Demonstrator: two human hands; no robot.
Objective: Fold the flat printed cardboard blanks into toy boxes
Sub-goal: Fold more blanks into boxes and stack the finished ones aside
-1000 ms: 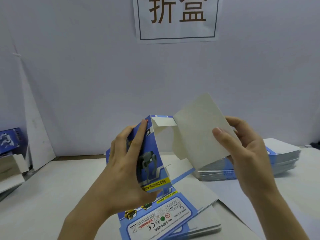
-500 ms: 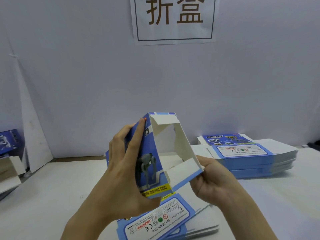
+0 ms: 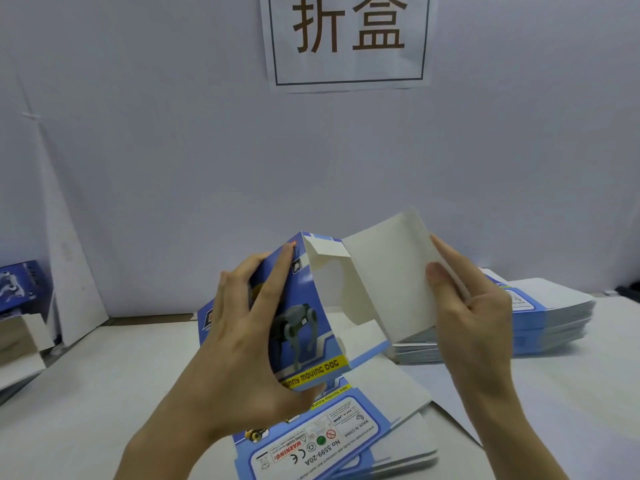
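Blue-printed cardboard takes shape above the white table [image 3: 86,393]: one toy box [image 3: 301,317], raised into a sleeve and held in mid-air between both hands, has its far end open. A small dust flap [image 3: 325,245] is bent inward and the large white flap [image 3: 388,271] is not yet closed. Judging by the stack of flat blanks [image 3: 554,313] at far right and the loose blanks [image 3: 322,441] lying near, beneath the hands, most of the job remains. The left hand [image 3: 242,341] grips the box's printed side, fingers spread; the right hand [image 3: 474,313] pinches the white flap, thumb on its inner face.
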